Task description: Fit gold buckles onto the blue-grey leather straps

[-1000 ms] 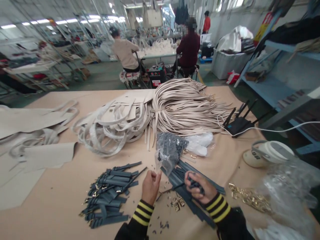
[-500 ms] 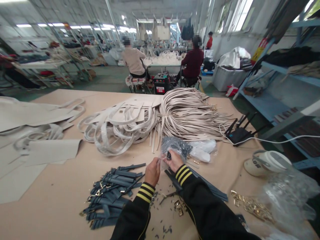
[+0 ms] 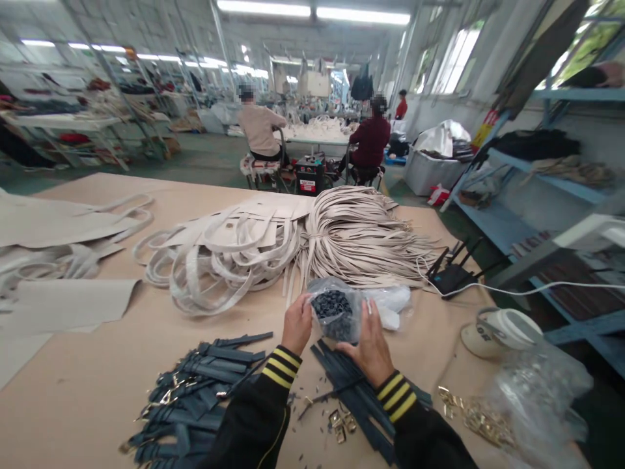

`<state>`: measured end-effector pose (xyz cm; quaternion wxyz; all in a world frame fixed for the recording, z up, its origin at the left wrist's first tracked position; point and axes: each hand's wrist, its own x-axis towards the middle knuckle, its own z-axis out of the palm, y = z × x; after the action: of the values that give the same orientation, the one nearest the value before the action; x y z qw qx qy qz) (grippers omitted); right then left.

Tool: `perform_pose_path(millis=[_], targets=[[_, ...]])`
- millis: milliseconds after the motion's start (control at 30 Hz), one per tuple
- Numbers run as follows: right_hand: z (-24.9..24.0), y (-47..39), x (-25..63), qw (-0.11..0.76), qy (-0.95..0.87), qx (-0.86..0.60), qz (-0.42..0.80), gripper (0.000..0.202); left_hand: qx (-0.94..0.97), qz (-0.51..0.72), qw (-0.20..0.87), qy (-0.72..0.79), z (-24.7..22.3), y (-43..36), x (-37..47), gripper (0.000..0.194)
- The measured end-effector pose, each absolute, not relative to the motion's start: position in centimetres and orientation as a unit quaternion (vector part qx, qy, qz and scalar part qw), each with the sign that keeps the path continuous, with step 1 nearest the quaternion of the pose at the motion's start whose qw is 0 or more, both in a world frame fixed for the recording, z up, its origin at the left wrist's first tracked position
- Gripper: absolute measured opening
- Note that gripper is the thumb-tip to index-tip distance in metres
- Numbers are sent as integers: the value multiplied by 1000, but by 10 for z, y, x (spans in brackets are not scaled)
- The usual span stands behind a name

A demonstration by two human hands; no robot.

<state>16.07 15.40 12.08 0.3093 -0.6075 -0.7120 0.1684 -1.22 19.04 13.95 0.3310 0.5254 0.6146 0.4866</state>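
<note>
While both hands steady a clear plastic bag of small dark hardware pieces [image 3: 334, 312] above the near edge of the worktable [image 3: 97, 391], the left hand [image 3: 297, 324] pinches the bag's left side and the right hand [image 3: 370, 343] cups its right side, fingers spread against the film. The bag is held just off the table, its mouth seemingly turned toward the person, though the opening itself cannot be made out. Judged from this, the bag is best kept level and its mouth gathered, so the tiny parts do not spill among the scraps already scattered below. Beneath the wrists lies a row of dark blue straps [image 3: 361, 391], with brass buckles [image 3: 342, 422] just beside them; a looser heap of finished dark blue tabs [image 3: 195, 391] sits toward the near left. More brass fittings [image 3: 463, 410] and crumpled plastic wrap [image 3: 537, 397] occupy the near right corner. Farther in, a white cap [image 3: 502, 329] and a black router [image 3: 452, 277] rest near the right edge. Cream bag handles [image 3: 229, 260] and a bundle of cream straps [image 3: 361, 238] fill the table's middle. Beyond the far edge, two seated workers [image 3: 261, 130] face away.
</note>
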Motion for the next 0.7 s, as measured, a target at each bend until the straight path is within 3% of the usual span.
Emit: perform_pose_path(millis=[100, 233, 300, 467, 600, 700], targets=[[110, 178, 143, 287, -688, -622, 241, 97, 556, 460, 330, 609, 155, 201, 12, 22], [136, 222, 142, 325, -692, -585, 273, 32, 631, 410, 308, 582, 186, 206, 49, 22], [161, 232, 159, 327, -712, -569, 249, 12, 643, 409, 329, 557, 205, 201, 64, 21], [230, 220, 228, 304, -774, -519, 196, 15, 634, 421, 462, 456, 245, 171, 86, 24], [275, 211, 278, 289, -797, -507, 156, 19, 612, 456, 478, 434, 254, 155, 89, 28], [282, 213, 309, 236, -810, -521, 131, 18, 589, 439, 480, 480, 238, 156, 90, 26]])
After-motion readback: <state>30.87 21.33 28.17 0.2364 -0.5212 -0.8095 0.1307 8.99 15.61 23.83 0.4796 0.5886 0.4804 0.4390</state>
